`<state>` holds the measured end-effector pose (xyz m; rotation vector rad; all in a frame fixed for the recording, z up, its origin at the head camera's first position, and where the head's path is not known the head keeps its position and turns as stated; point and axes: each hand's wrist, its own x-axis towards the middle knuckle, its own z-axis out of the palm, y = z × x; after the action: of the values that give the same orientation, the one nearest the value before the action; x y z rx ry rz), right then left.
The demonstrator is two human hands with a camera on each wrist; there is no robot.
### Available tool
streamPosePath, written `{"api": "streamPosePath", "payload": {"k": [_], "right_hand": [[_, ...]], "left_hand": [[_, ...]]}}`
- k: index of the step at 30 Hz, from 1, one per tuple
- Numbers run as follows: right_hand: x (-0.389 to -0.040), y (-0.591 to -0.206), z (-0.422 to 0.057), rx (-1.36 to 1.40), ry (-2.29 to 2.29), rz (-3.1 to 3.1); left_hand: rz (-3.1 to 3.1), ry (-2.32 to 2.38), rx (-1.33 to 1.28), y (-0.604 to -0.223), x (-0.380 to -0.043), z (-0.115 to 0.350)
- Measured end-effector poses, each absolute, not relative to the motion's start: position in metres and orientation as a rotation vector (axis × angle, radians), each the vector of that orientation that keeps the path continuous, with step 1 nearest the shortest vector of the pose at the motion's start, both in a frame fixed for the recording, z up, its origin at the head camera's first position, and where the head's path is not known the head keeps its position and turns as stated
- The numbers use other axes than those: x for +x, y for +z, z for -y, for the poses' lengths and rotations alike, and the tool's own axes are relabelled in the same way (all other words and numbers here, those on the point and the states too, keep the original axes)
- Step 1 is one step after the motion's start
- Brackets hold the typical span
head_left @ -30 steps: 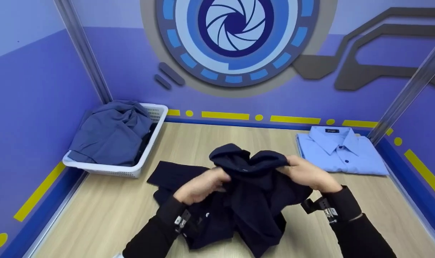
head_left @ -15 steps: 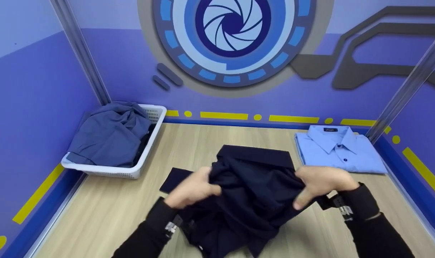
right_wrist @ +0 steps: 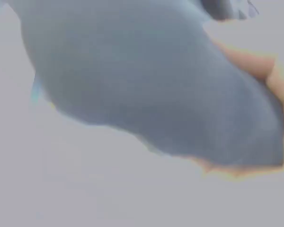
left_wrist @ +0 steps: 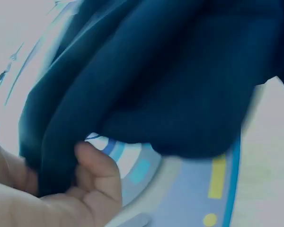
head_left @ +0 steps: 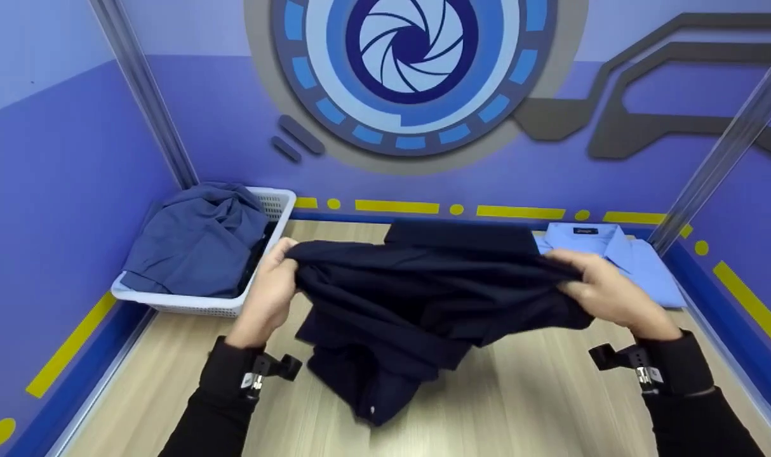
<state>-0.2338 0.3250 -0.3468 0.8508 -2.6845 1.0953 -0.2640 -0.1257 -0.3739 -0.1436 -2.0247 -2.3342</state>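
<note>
A dark navy garment point(head_left: 423, 298) is stretched sideways between my two hands, its folds hanging above the table. My left hand point(head_left: 268, 295) grips its left end; in the left wrist view, the thumb and curled fingers point(left_wrist: 99, 170) close round a fold of the cloth point(left_wrist: 146, 85). My right hand point(head_left: 604, 289) pinches the opposite end, and the washed-out right wrist view has fingers point(right_wrist: 248, 61) round the cloth point(right_wrist: 132, 80). A flat, straight-edged panel sticks up behind the upper edge. Lower down, a bunched part carries a small white spot.
At the back left stands a white basket point(head_left: 284, 206) heaped with grey-blue cloth point(head_left: 198, 244). A folded light blue shirt point(head_left: 655, 270) lies at the back right, partly covered by the navy garment. Walls enclose the wooden table point(head_left: 525, 406) at the back and sides.
Both hands have risen and spread apart, the left toward the basket. The garment went from a bunched heap on the table to stretched wide between them.
</note>
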Motion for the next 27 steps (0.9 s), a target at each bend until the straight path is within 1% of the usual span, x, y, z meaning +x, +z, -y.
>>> {"api": "streamPosePath", "payload": {"k": [4,7,8,11,13,14,16,20,22,24,27], "right_hand": [[-0.229,-0.339,-0.318,0.608,1.656,2.408],[-0.219,-0.329,-0.317,0.535,2.023,2.214],[-0.216,-0.326,-0.319,0.541,2.103,2.170],[-0.212,-0.321,-0.324,0.701,2.334,2.050],[-0.215,-0.320,-0.327,0.736,2.415,2.024],[-0.219,-0.321,-0.328,0.736,2.427,2.038],[-0.229,-0.326,-0.328,0.662,2.292,2.150],[-0.258,-0.349,-0.324,0.403,1.534,2.457],[-0.274,-0.362,-0.321,0.253,1.290,2.488],[-0.290,-0.374,-0.316,0.151,1.336,2.457],[-0.308,-0.390,-0.309,0.125,1.611,2.391]], "left_hand": [[1.971,-2.359,-0.160,-0.360,-0.259,0.132],[2.029,-2.361,-0.333,-0.350,-0.252,0.140],[2.068,-2.349,-0.422,-0.346,-0.250,0.145],[2.200,-2.292,-0.730,-0.340,-0.249,0.163],[2.309,-2.190,-0.843,-0.338,-0.252,0.173],[2.362,-2.092,-0.854,-0.338,-0.256,0.175],[2.469,-1.806,-0.811,-0.343,-0.266,0.176],[2.446,-1.160,-0.552,-0.370,-0.296,0.159],[2.354,-1.021,-0.428,-0.387,-0.315,0.144],[2.270,-1.014,-0.324,-0.403,-0.333,0.128],[2.240,-1.141,-0.208,-0.421,-0.351,0.107]]}}
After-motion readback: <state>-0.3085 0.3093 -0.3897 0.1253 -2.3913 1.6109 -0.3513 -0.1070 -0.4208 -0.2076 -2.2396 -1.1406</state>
